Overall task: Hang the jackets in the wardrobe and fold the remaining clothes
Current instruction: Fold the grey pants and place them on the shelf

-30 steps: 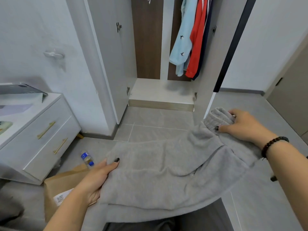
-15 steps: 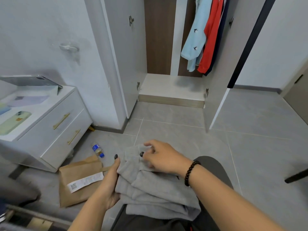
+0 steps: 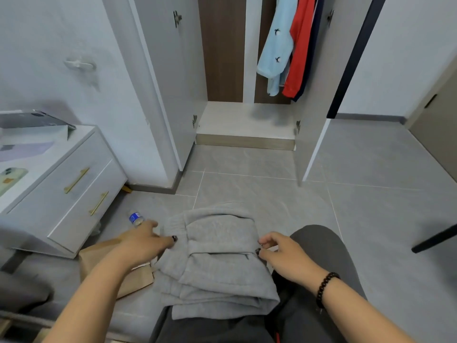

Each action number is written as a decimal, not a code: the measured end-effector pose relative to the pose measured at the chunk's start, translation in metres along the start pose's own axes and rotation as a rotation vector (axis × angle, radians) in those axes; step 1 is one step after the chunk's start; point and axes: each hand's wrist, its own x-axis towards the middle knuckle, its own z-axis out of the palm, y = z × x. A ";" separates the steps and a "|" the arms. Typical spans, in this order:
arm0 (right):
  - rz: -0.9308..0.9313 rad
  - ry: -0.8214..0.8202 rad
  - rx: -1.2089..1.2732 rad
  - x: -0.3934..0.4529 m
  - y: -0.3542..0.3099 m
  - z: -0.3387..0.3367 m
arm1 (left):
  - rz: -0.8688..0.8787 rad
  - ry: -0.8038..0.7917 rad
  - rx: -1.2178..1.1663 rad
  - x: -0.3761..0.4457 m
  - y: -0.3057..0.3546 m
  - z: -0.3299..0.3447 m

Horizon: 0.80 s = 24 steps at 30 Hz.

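Folded grey trousers now lie stacked on the person's lap, long axis running away toward the wardrobe. The hands, together half a second ago, now sit at opposite edges: left hand and right hand each pinching cloth. Bare floor lies ahead.

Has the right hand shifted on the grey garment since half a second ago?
Yes. The right hand went from the grey garment's left part, near the brown paper bag, to its right edge.

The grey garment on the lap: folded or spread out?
Folded. The grey garment lies in stacked layers on the lap, left hand and right hand pinching its sides.
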 end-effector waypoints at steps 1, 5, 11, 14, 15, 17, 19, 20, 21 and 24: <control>-0.004 0.003 0.020 -0.001 0.000 0.005 | 0.059 0.050 0.124 0.002 0.012 -0.002; -0.052 0.020 0.139 -0.011 -0.001 0.021 | 0.361 0.205 0.494 0.017 0.063 0.013; -0.091 0.039 0.234 -0.022 -0.003 0.039 | 0.574 0.035 0.827 0.053 0.118 0.058; -0.124 0.120 0.154 -0.021 -0.006 0.042 | 0.524 -0.002 0.911 0.068 0.129 0.061; -0.134 0.146 0.123 -0.020 -0.007 0.042 | 0.520 -0.005 0.915 0.072 0.131 0.060; -0.124 0.172 0.114 -0.020 -0.006 0.044 | 0.525 -0.020 0.922 0.076 0.134 0.057; -0.058 0.149 0.173 -0.020 -0.004 0.046 | 0.537 -0.064 0.915 0.078 0.136 0.054; 0.002 0.109 0.225 -0.020 -0.004 0.046 | 0.549 -0.085 0.916 0.077 0.135 0.053; 0.078 0.045 0.302 -0.020 -0.005 0.047 | 0.571 -0.094 0.931 0.078 0.134 0.053; 0.275 -0.152 0.620 -0.020 -0.009 0.049 | 0.632 -0.027 1.061 0.077 0.131 0.055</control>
